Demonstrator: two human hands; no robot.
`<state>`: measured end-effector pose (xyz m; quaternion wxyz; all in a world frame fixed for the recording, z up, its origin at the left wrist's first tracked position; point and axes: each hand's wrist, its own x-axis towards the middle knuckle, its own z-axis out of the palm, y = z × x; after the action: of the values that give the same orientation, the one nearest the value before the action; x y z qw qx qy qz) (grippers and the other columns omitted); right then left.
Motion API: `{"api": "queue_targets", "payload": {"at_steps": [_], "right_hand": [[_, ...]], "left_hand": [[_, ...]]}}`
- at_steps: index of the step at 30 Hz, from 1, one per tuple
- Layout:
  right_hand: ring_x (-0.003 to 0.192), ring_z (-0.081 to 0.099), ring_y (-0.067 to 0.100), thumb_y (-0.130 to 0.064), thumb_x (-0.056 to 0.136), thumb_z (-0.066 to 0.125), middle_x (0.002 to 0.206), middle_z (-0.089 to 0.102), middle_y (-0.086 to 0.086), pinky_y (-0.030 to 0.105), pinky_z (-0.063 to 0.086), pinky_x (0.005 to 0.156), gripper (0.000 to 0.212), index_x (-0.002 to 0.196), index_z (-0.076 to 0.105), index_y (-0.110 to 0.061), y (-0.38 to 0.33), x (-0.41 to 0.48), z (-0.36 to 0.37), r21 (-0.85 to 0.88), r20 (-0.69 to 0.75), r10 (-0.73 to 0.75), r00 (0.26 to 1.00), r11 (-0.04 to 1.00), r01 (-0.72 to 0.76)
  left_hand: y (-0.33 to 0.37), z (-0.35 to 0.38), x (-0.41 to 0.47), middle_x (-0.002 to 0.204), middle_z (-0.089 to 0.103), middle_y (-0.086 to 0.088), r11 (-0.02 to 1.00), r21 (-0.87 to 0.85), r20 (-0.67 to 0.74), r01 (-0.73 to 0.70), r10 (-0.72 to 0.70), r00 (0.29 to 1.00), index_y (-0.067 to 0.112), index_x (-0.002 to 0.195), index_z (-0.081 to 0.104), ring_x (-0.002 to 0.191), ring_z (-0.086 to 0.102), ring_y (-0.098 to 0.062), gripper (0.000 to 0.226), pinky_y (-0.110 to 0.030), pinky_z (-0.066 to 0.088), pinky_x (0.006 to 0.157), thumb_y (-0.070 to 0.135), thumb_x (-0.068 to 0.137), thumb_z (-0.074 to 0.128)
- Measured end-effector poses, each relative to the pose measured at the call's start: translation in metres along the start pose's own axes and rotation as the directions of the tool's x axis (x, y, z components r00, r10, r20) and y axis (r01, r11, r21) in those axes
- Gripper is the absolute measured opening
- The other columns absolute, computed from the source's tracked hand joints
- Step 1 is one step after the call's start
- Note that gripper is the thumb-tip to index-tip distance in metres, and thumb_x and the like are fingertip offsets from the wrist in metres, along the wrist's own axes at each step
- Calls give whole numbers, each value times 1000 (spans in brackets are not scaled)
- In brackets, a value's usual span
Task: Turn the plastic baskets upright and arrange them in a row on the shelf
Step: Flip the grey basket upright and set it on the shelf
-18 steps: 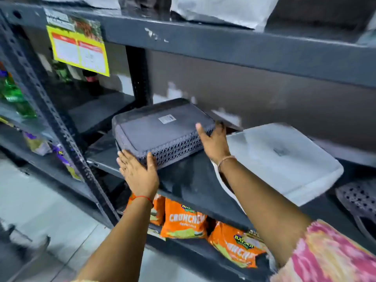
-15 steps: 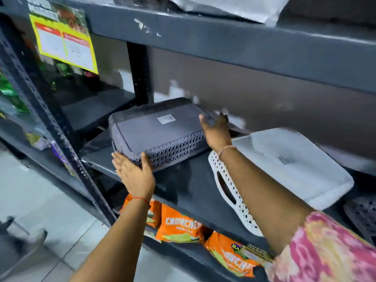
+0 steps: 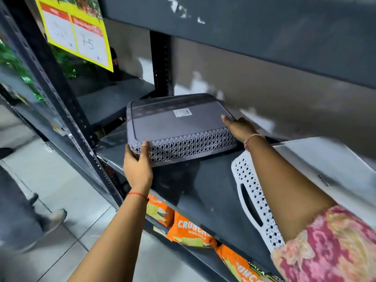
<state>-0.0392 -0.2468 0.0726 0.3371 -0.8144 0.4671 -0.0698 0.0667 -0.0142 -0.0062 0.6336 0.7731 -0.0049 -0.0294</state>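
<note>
Both hands, left hand (image 3: 138, 169) and right hand (image 3: 240, 128), clasp opposite ends of the overturned grey basket (image 3: 179, 127) on the shelf (image 3: 203, 190); right of it, the white basket (image 3: 317, 165) is also inverted. Nothing upright yet.

Yellow price sign (image 3: 76, 35) with red headers, upper left. Orange "Crunch" snack packets (image 3: 188, 231) along the lower tier, bottom centre. Green bottles (image 3: 12, 64), blurred, far left. Grey tiled floor (image 3: 67, 200), lower left.
</note>
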Motion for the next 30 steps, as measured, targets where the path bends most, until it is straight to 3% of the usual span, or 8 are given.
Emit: {"api": "queue_targets", "payload": {"at_steps": [2, 5, 10, 16, 21, 23, 27, 30], "right_hand": [[89, 55, 30, -64, 85, 40, 86, 57, 15, 27, 38, 61, 57, 81, 60, -11, -2, -5, -2, 146, -78, -17, 997, 989, 28], [97, 60, 25, -55, 85, 50, 102, 67, 14, 23, 34, 74, 53, 106, 66, -9, -7, -17, -7, 304, -272, -71, 960, 940, 156], [78, 58, -4, -17, 89, 58, 88, 64, 1, 4, 41, 68, 22, 108, 60, -7, -29, -54, -26, 572, -481, -160, 862, 688, 447], [105, 58, 27, -12, 88, 50, 124, 60, 20, 34, 45, 93, 33, 119, 57, -2, -35, -51, -33, 484, -432, -161, 887, 789, 379], [97, 53, 18, -6, 88, 49, 121, 61, 18, 16, 40, 71, 42, 130, 48, -8, -22, -40, -4, 441, -378, -169, 910, 832, 337], [109, 55, 24, -3, 91, 50, 126, 59, 18, 18, 39, 81, 41, 131, 45, -7, -17, -37, 9, 495, -326, -142, 935, 817, 297], [104, 51, 19, -9, 95, 45, 121, 56, 11, 31, 41, 91, 40, 134, 40, -8, -24, -36, 5, 633, -301, -72, 951, 731, 256], [110, 51, 22, -12, 95, 46, 120, 58, 12, 37, 39, 103, 35, 129, 46, -3, -22, -33, -2, 694, -180, 10, 984, 710, 119]], "left_hand": [[8, -5, 3, 127, 60, -20, 999, -50, -51, -12, 9, 999, 7, 126, 51, 119, 53, -33, 66, -43, 40, 103, 55, 82, 45], [37, -19, 8, 123, 62, -21, 978, -194, -153, -79, 50, 987, -1, 118, 59, 110, 58, -23, 46, -17, 42, 84, 35, 91, 47], [94, -49, 28, 82, 55, -13, 874, -398, -239, -279, 195, 951, 9, 73, 59, 63, 49, -2, 29, -16, 37, 66, 26, 90, 43], [129, -69, 55, 58, 40, -10, 858, -469, -169, -211, 148, 974, 19, 42, 42, 65, 30, -24, 45, -35, 26, 69, 49, 76, 46], [83, -60, 81, 122, 64, -15, 898, -440, -43, -9, -11, 999, 13, 103, 68, 113, 57, -30, 76, -42, 40, 106, 72, 68, 36], [65, -54, 87, 130, 60, -8, 891, -437, 64, 126, -109, 992, 17, 118, 62, 122, 53, -24, 93, -42, 36, 111, 81, 56, 33], [86, -45, 99, 111, 63, -2, 855, -494, 244, 156, -36, 969, 18, 102, 62, 106, 57, -18, 56, -30, 41, 101, 59, 90, 26], [109, -37, 123, 143, 46, -8, 925, -364, 326, 108, 18, 945, 11, 133, 45, 130, 45, -22, 79, -37, 32, 113, 69, 84, 25]]}}
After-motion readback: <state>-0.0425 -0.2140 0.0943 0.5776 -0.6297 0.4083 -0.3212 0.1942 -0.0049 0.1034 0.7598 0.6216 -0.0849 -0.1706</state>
